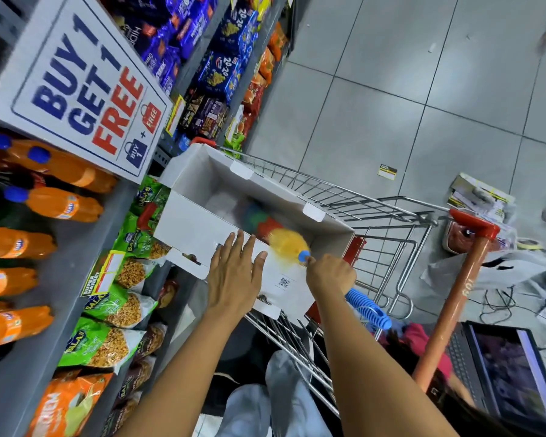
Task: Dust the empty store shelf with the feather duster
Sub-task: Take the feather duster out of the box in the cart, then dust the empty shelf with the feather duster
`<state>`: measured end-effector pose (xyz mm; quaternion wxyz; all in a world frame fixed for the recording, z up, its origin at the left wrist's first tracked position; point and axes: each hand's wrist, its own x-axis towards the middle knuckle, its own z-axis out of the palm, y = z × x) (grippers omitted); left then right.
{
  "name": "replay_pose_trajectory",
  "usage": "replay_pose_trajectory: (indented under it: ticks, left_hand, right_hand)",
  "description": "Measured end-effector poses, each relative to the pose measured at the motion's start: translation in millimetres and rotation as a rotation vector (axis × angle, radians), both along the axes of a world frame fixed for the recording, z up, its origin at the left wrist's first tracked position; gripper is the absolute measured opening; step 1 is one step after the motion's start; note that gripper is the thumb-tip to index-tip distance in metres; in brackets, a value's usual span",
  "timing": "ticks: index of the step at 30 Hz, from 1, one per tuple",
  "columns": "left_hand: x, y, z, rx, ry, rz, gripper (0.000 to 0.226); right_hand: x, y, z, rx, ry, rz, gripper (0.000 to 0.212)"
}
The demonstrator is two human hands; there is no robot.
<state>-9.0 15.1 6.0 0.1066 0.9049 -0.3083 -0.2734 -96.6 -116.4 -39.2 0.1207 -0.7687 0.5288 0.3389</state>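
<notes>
My right hand (330, 277) grips the feather duster (289, 244) by its blue ribbed handle, which sticks out behind the fist. The yellow feather head is blurred and hangs over the near rim of a white cardboard box (199, 228). My left hand (234, 272) lies flat, fingers spread, on the box's near flap. The box sits in a metal shopping trolley (375, 209) and holds a few blurred coloured items. Grey store shelves (76, 247) run along the left, stocked with goods; no bare shelf is plainly visible.
Orange soda bottles (60, 206) and green snack bags (120, 307) fill the left shelves under a "BUY 1 GET 1 FREE" sign (76, 86). The trolley's orange handle (454, 298) is at right, with a laptop (501, 367), cables and papers on the tiled floor (423, 74).
</notes>
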Motion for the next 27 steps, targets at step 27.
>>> replay_pose_trajectory:
  ticks: [27]
  left_hand:
    - [72, 37, 318, -0.23, -0.383, -0.052, 0.106]
  right_hand:
    - [25, -94, 355, -0.265, -0.38, 0.766, 0.063]
